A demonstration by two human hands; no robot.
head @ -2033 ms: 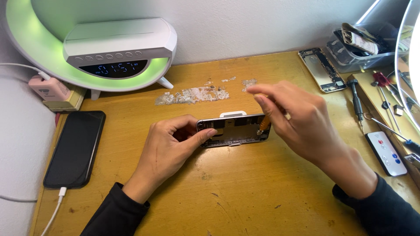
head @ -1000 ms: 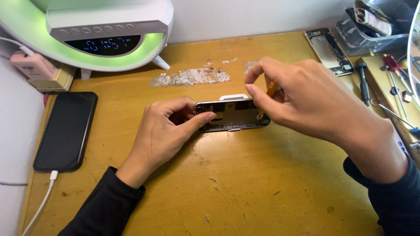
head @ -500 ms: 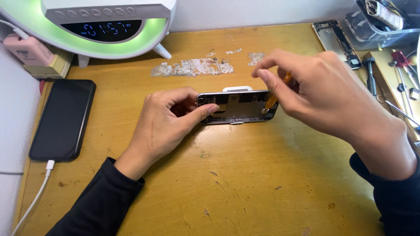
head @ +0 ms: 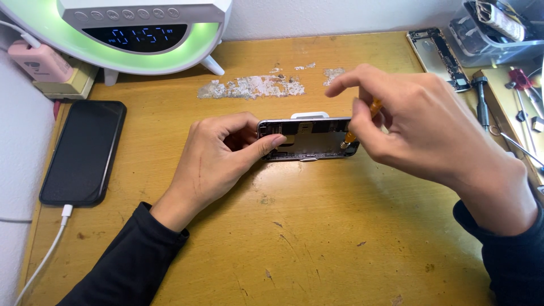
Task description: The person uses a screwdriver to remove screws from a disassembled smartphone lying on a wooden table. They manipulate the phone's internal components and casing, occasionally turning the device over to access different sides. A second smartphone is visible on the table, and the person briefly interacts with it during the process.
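Note:
An opened phone body (head: pixel 309 139) with its insides showing lies flat on the wooden desk (head: pixel 317 238), long side toward me. My left hand (head: pixel 218 161) grips its left end, thumb laid across the open frame. My right hand (head: pixel 419 127) pinches a small orange-handled screwdriver (head: pixel 362 122) whose tip rests in the phone's right end. A small white piece (head: pixel 309 115) lies just behind the phone body.
A black phone (head: pixel 84 152) on a white cable lies at the left. A green-lit clock lamp (head: pixel 141 34) stands at the back left beside a pink box (head: pixel 42 62). A phone panel (head: pixel 441 56), a clear parts tray (head: pixel 493 28) and screwdrivers (head: pixel 481 102) sit at the right.
The view has closed in and shifted slightly. My right hand has kept working the screwdriver at the phone's right end; my left hand stays on the left end.

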